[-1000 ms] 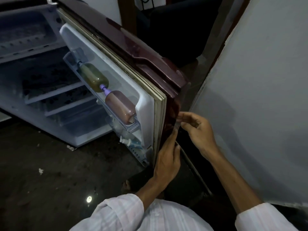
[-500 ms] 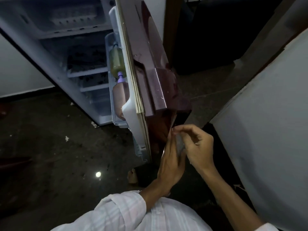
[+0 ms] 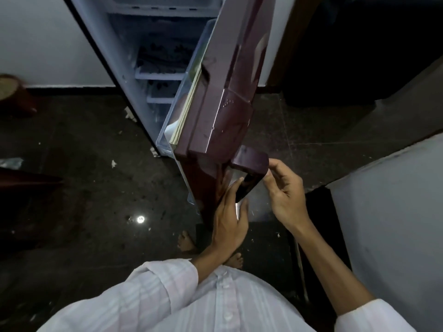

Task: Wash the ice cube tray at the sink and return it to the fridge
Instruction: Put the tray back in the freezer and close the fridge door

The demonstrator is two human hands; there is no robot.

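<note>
Dark speckled stone floor (image 3: 96,212). Glossy maroon fridge door (image 3: 215,104) ajar, 12 o'clock. Left hand (image 3: 227,226) flat on it, fingers straight; right hand (image 3: 285,197) pinches maroon block handle (image 3: 251,161). Ice cube tray unseen. Advise an even push until the seal seats.

The left hand (image 3: 230,219) lies flat on the maroon fridge door (image 3: 215,116), its fingers (image 3: 233,191) reaching beneath the handle (image 3: 251,161). The right hand (image 3: 285,195) pinches the handle's outer end.
</note>
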